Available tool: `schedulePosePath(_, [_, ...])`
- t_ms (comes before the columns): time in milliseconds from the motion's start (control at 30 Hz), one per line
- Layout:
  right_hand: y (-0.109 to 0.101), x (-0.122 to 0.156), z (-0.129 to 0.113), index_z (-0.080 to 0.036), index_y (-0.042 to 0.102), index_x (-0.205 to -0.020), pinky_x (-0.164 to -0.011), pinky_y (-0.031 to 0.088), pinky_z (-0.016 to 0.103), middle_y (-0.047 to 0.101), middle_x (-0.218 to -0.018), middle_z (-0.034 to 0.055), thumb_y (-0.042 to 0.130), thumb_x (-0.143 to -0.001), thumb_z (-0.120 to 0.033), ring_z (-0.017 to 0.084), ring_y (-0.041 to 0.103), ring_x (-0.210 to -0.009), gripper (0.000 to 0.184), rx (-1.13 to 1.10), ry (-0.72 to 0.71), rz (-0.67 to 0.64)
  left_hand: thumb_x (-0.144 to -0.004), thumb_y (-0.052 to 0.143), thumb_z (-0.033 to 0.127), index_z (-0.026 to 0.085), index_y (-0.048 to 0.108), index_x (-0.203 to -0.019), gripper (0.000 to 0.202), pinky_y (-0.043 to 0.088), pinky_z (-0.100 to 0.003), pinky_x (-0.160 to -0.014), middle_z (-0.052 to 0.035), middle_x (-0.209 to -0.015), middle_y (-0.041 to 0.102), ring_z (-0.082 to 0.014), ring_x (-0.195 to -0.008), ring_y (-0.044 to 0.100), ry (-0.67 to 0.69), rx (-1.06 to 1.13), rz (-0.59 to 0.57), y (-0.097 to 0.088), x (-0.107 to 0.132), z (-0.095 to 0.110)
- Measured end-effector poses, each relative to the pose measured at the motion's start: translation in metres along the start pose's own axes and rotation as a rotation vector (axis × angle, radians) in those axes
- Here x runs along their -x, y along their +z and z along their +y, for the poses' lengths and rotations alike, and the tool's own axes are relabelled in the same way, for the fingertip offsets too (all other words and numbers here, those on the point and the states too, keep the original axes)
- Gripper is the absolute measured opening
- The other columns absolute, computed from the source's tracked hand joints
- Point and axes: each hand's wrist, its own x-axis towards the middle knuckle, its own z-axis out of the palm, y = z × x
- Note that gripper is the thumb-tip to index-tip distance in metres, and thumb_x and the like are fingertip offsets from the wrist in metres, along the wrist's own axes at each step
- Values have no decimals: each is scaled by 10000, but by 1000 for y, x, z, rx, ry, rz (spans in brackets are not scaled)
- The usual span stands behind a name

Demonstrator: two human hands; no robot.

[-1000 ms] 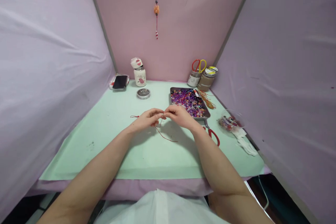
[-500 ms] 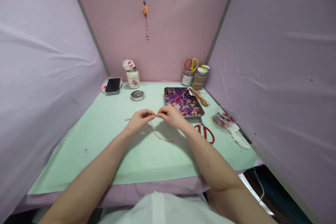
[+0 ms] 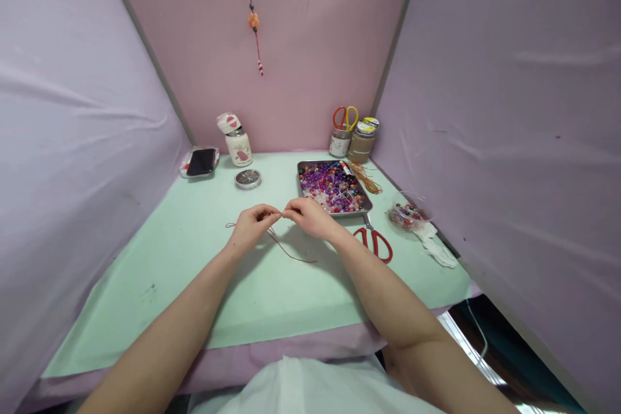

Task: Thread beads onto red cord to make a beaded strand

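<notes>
Over the middle of the table, my left hand point(image 3: 253, 226) pinches a thin red cord point(image 3: 292, 255), whose loop sticks out to the left and whose loose end trails right across the tabletop. My right hand point(image 3: 310, 217) is closed in a pinch too, its fingertips meeting those of the left. Whatever lies between the right fingertips is too small to make out. Just behind the right hand is a metal tray point(image 3: 371, 206) full of purple, red and clear beads point(image 3: 330, 181). Red-handled scissors point(image 3: 376, 244) lie beside the right forearm.
At the back stand a white bottle point(image 3: 239, 147), a jar with scissors point(image 3: 340, 142) and a brown jar point(image 3: 363, 144). A phone point(image 3: 202, 162), a round tin point(image 3: 248, 178), brown cords point(image 3: 367, 178), a clear bead bowl point(image 3: 408, 213) and tissue point(image 3: 436, 249) lie around. A beaded string point(image 3: 254, 21) hangs behind.
The whole view has shifted a little, so the things appear slightly farther left. Both hands keep their pinch, fingertips together, and the cord lies much as before.
</notes>
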Motion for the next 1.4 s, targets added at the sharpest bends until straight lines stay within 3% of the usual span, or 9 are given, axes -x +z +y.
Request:
schedulePosePath(300, [-4,-1,1,-157,665,-745,-608,314,213,628,-678,1,540,-869,-297,100,506,-643,225,17,-16,50,-713,595,421,156,662,-777,281,335,-241,-549,11,-594,520,-116,-566,426,14,-107,68,-6,-5,-11])
schedulePosePath(533, [-6,0,0,-166,666,-740,-615,320,227,644,-731,27,535,-874,-367,116,518,-671,274,192,-95,-10,-773,516,381,201,661,-776,232,360,-254,-580,10,-596,513,-135,-573,454,222,-373,39,-4,-8,-23])
schedulePosePath(633, [-30,6,5,-183,664,-835,-673,351,222,668,-810,19,559,-859,-284,116,552,-740,147,152,-75,8,-778,511,336,207,664,-770,200,352,-255,-585,6,-614,522,-138,-580,458,267,-421,32,-4,-9,-25])
schedulePosePath(733, [-75,14,20,-189,647,-902,-670,376,223,673,-852,13,537,-851,-244,113,559,-717,133,163,43,61,-780,510,308,208,663,-771,182,342,-255,-581,7,-618,517,-135,-577,455,272,-429,41,-4,-9,-24])
schedulePosePath(833, [-120,16,44,-177,652,-865,-667,390,228,677,-840,19,579,-790,-189,126,570,-727,105,291,182,117,-784,509,300,211,659,-774,175,340,-255,-588,9,-623,510,-133,-585,454,286,-435,45,-3,-8,-22])
schedulePosePath(933, [-142,7,65,-164,663,-823,-666,405,226,686,-815,28,567,-763,-129,126,582,-711,118,365,283,79,-786,505,286,211,655,-773,168,338,-253,-591,10,-625,505,-130,-589,451,292,-437,52,-3,-7,-21])
schedulePosePath(1167, [-119,-32,83,-193,699,-854,-577,417,195,711,-783,8,607,-692,-85,119,605,-650,215,391,318,-350,-776,510,308,206,664,-782,185,346,-259,-600,5,-631,513,-130,-594,446,262,-401,77,-5,-9,-25])
schedulePosePath(1400, [-104,-48,87,-169,722,-719,-585,406,226,694,-694,44,663,-680,-157,136,573,-602,71,539,262,-324,-756,524,325,197,662,-767,188,354,-255,-590,7,-618,510,-126,-587,437,180,-330,103,-3,-9,-24])
